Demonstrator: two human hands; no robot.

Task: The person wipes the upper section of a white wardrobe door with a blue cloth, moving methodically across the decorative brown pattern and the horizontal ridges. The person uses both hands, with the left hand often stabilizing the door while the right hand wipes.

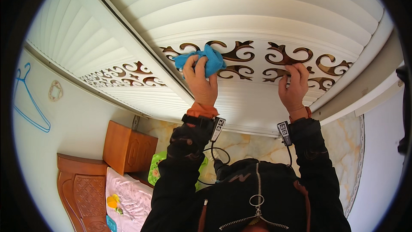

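At the far left of the frame a blue wire hanger (30,99) hangs on the pale wall, with a wooden headboard (86,189) and a wooden cabinet (128,148) below it in the lower left, beside a bed with a pink-white cover (131,197). Above that, a white slatted door (103,47) with brown scrollwork runs across the upper left. Moving toward the middle, the left hand (201,81) is raised and closed around a bunched blue cloth (206,60), pressing it against the brown scroll cut-outs (240,51) of the white panel (257,99) at the centre top. To the right, the right hand (294,88) lies flat against the same panel, fingers spread and holding nothing, apparently steadying it. Both wrists carry small tagged bands over black sleeves. The cloth sits at the left end of the fretwork, so I would judge the wiping only partly done: the scrolls to the right look untouched by it, though no dirt or clean streak is plain enough to tell.
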